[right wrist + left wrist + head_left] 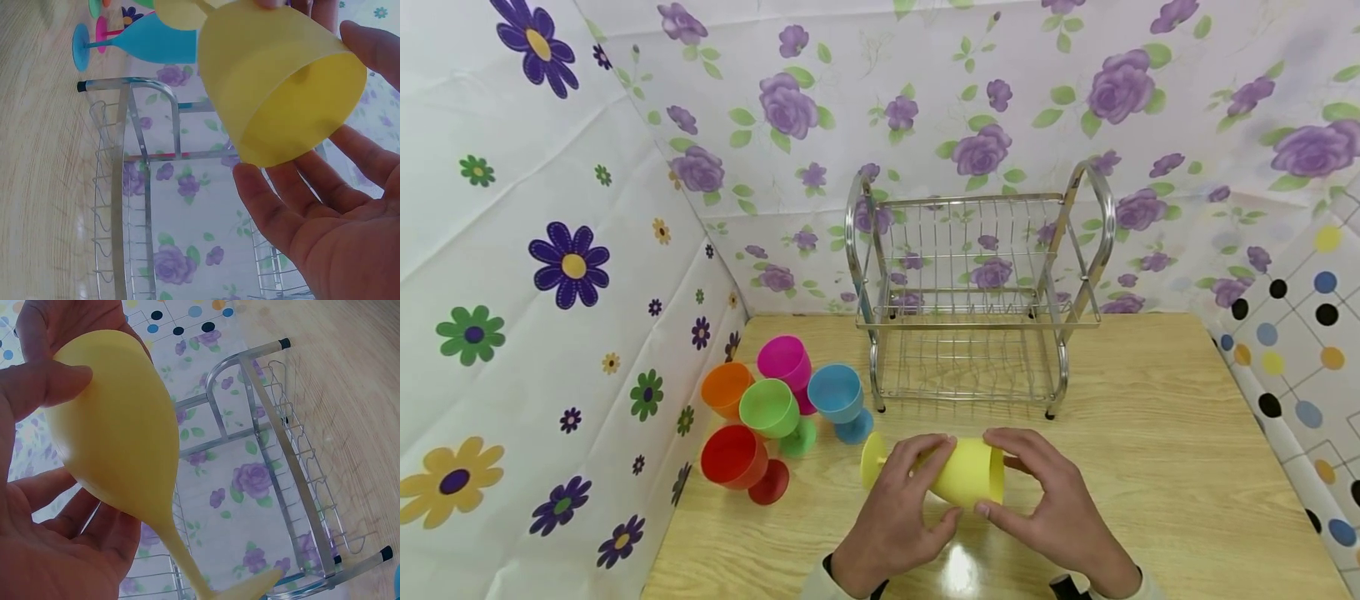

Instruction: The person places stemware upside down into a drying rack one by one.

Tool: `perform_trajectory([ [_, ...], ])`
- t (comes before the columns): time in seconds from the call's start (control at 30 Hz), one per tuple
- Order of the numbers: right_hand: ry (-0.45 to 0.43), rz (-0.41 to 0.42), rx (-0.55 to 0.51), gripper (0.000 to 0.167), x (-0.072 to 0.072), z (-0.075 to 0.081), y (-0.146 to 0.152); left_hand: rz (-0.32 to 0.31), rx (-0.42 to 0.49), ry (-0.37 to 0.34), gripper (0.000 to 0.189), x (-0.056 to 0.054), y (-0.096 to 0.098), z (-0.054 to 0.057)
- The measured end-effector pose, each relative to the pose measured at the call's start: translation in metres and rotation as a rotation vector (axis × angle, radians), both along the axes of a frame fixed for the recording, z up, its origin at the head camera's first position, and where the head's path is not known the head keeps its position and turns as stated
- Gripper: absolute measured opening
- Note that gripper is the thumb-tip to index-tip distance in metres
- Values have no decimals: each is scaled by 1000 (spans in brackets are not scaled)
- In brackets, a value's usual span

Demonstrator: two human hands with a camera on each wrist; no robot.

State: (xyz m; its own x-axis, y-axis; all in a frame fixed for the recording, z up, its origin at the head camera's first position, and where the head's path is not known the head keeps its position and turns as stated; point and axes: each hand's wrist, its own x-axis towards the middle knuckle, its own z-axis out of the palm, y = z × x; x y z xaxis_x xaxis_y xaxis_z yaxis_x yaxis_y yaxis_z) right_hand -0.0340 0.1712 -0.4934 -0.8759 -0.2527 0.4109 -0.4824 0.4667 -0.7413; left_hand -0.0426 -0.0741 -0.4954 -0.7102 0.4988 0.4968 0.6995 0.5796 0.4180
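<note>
A yellow plastic goblet (pixel 967 471) lies on its side in both hands, its mouth facing right and its foot to the left, above the near part of the table. My left hand (pixel 898 504) grips the bowl near the stem; in the left wrist view its thumb presses on the goblet bowl (pixel 119 419). The right hand (pixel 1056 504) holds the rim end between thumb and fingers. Looking from the right wrist, I see into the yellow bowl (pixel 312 106), and the fingers of the right hand (pixel 337 219) touch its outside by the rim.
Standing at the left are a red goblet (pixel 730 458), a green one (pixel 771 408), a blue one (pixel 837 393), a magenta one (pixel 784 358) and an orange one (pixel 726 390). A two-tier metal dish rack (pixel 977 323) stands at the back of the wooden table (pixel 1165 450), before flowered cloth.
</note>
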Motion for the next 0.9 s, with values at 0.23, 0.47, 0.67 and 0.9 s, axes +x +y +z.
perform_trajectory([
  [0.23,35,6,-142,82,-3,-4,0,84,189,18,75,5,2,0],
  [0.47,-18,-18,-309,80,-2,-4,-3,204,380,-31,61,10,1,4],
  [0.67,-123,-11,-478,75,-1,-3,-8,244,508,-159,53,12,1,0],
  [0.9,-230,63,-672,70,1,-1,-13,163,826,-484,43,11,3,-3],
])
